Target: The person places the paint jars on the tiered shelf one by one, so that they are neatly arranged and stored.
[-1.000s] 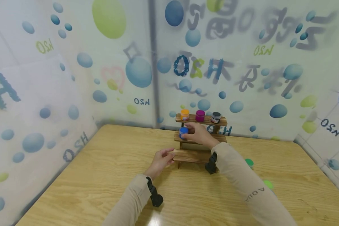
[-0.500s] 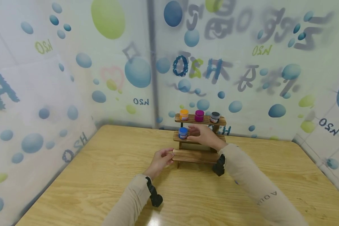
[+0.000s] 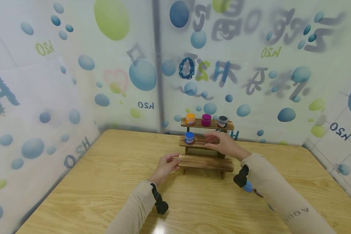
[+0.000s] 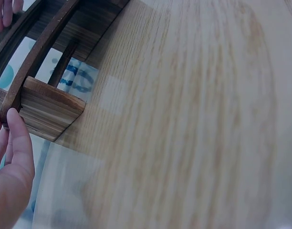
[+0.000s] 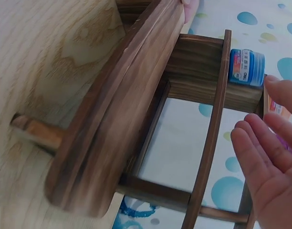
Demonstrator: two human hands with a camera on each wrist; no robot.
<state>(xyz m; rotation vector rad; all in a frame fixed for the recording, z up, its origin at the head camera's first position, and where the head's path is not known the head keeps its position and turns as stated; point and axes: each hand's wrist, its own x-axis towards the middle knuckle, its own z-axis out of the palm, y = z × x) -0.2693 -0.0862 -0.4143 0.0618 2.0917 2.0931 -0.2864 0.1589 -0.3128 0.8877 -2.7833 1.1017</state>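
Note:
A three-step wooden rack [image 3: 204, 162] stands on the table. My left hand [image 3: 165, 167] pinches the left end of its lowest step; in the left wrist view the fingers [image 4: 21, 143] touch that wooden edge. On the middle step's left end sits a blue jar [image 3: 189, 137], also seen in the right wrist view [image 5: 247, 67]. My right hand [image 3: 223, 144] hovers over the middle step, right of the blue jar, fingers apart and holding nothing. The top step bears an orange jar [image 3: 190, 119], a purple jar [image 3: 206, 120] and a black-lidded jar [image 3: 222, 121].
By my right wrist a blue-lidded jar [image 3: 247, 186] is on the table [image 3: 111, 182], partly hidden, with a small dark item beside it. Another blue bit shows at the edge of my right sleeve [image 3: 280, 191]. A patterned curtain [image 3: 120, 113] hangs behind the table.
My right hand has let go of the blue jar and moved right, away from it. The jar stays on the middle step. My left hand has kept its place.

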